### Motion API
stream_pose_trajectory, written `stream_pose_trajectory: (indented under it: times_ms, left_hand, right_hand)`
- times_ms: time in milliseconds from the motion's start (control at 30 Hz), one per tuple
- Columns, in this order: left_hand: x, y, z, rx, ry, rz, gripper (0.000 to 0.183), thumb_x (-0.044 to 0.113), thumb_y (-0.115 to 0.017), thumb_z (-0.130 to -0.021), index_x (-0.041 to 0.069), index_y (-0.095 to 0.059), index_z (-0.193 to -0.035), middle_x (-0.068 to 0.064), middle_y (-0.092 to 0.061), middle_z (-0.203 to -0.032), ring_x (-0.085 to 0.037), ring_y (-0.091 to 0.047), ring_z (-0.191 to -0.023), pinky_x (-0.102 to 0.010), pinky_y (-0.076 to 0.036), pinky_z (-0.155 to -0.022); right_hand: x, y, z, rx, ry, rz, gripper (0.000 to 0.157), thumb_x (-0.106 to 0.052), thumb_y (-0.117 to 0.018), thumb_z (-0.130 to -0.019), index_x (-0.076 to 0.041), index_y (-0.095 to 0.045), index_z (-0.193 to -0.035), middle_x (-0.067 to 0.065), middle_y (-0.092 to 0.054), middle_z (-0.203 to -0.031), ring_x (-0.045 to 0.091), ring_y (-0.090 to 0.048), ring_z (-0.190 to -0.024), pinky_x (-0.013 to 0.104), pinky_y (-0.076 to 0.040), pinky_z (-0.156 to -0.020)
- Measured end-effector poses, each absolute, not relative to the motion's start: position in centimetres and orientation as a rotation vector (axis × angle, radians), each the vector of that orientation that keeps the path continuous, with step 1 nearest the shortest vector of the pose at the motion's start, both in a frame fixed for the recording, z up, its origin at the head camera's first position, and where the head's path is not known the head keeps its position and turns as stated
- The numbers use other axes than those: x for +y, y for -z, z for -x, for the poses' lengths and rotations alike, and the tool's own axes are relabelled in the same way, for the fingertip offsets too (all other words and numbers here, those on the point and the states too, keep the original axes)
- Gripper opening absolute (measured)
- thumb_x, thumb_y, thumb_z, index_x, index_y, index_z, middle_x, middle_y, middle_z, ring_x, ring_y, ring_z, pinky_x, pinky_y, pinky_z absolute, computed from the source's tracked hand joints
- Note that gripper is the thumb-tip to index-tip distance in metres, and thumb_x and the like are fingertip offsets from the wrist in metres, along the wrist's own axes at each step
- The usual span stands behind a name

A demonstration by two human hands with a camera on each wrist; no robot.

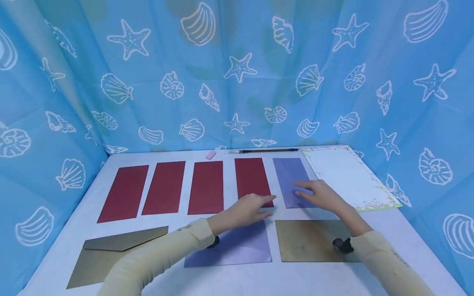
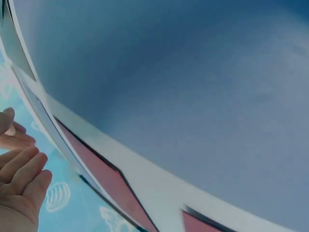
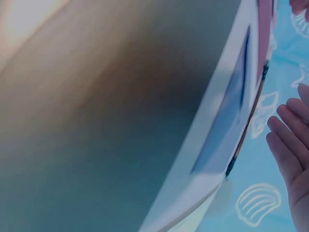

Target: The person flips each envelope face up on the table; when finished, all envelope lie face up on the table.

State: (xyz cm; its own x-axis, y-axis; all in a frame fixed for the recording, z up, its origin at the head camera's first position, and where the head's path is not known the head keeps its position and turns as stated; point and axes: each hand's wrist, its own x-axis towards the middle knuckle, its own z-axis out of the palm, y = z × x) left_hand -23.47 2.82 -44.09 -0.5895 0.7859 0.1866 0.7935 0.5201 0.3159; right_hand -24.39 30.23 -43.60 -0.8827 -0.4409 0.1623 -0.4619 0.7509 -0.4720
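My left hand (image 1: 249,209) hovers with fingers extended over the lower corner of the rightmost red envelope (image 1: 253,176) and the top edge of a purple envelope (image 1: 244,246). Facing it, my right hand (image 1: 323,195) is held over another purple envelope (image 1: 290,176), its fingers pointing left; whether it touches the paper I cannot tell. Nothing is in either hand. In the left wrist view the left hand (image 2: 21,186) shows straight fingers near the left edge. The right wrist view has the right hand (image 3: 293,145) with its fingers straight too.
More red envelopes (image 1: 205,187) stand in a row leftward. Gold envelopes lie in front, one with its flap showing (image 1: 111,259), one plain (image 1: 307,242). Behind are a pink eraser (image 1: 211,154) and a writing brush (image 1: 263,151); a bordered sheet (image 1: 344,172) lies right. A blue curtain (image 1: 237,82) surrounds the table.
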Motion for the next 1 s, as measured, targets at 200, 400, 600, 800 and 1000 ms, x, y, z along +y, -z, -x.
stream_pose_trajectory:
  times_ms: [200, 400, 600, 800, 1000]
  left_hand:
    - [1.0, 44.0, 24.3, -2.749, 0.566, 1.347, 0.057, 0.024, -0.076, -0.085, 0.003, -0.056, -0.134, -0.008, -0.069, -0.114, -0.015, -0.066, -0.102, -0.02, -0.052, -0.084]
    - [-0.4, 44.5, 25.1, -2.83, 0.466, 1.26, 0.062, 0.029, -0.078, -0.082, 0.003, -0.056, -0.134, -0.007, -0.069, -0.112, -0.013, -0.065, -0.099, -0.02, -0.052, -0.084]
    - [-1.6, 45.0, 25.5, -2.894, 0.442, 1.162, 0.067, 0.033, -0.079, -0.081, 0.004, -0.055, -0.135, -0.006, -0.069, -0.11, -0.014, -0.064, -0.095, -0.021, -0.053, -0.08]
    - [-2.1, 45.5, 25.5, -2.912, 0.453, 1.126, 0.067, 0.036, -0.079, -0.08, 0.003, -0.055, -0.134, -0.008, -0.068, -0.109, -0.015, -0.064, -0.094, -0.022, -0.053, -0.079]
    - [-2.2, 45.7, 25.7, -2.908, 0.47, 1.097, 0.064, 0.036, -0.078, -0.081, 0.004, -0.057, -0.133, -0.007, -0.068, -0.111, -0.015, -0.065, -0.096, -0.024, -0.053, -0.083]
  right_hand:
    - [27.8, 43.0, 24.9, -2.856, -0.83, -0.798, 0.037, -0.011, -0.066, -0.091, 0.003, -0.062, -0.126, 0.021, -0.063, -0.121, 0.039, -0.059, -0.112, 0.05, -0.05, -0.089]
    - [25.5, 42.7, 25.7, -2.874, -0.904, -0.822, 0.037, -0.012, -0.062, -0.094, 0.0, -0.059, -0.13, 0.021, -0.065, -0.117, 0.038, -0.064, -0.103, 0.044, -0.054, -0.085]
    - [24.3, 42.9, 26.8, -2.904, -0.96, -0.79, 0.036, -0.007, -0.059, -0.095, 0.001, -0.058, -0.13, 0.022, -0.063, -0.121, 0.036, -0.065, -0.092, 0.036, -0.056, -0.074]
    - [23.8, 43.6, 28.7, -2.968, -0.92, -0.751, 0.035, -0.005, -0.057, -0.095, 0.001, -0.059, -0.13, 0.022, -0.065, -0.115, 0.032, -0.065, -0.096, 0.038, -0.056, -0.078]
    - [23.2, 43.9, 30.7, -3.037, -0.864, -0.773, 0.037, 0.0, -0.053, -0.094, 0.001, -0.058, -0.131, 0.009, -0.053, -0.063, 0.015, -0.034, -0.05, 0.026, -0.038, -0.051]
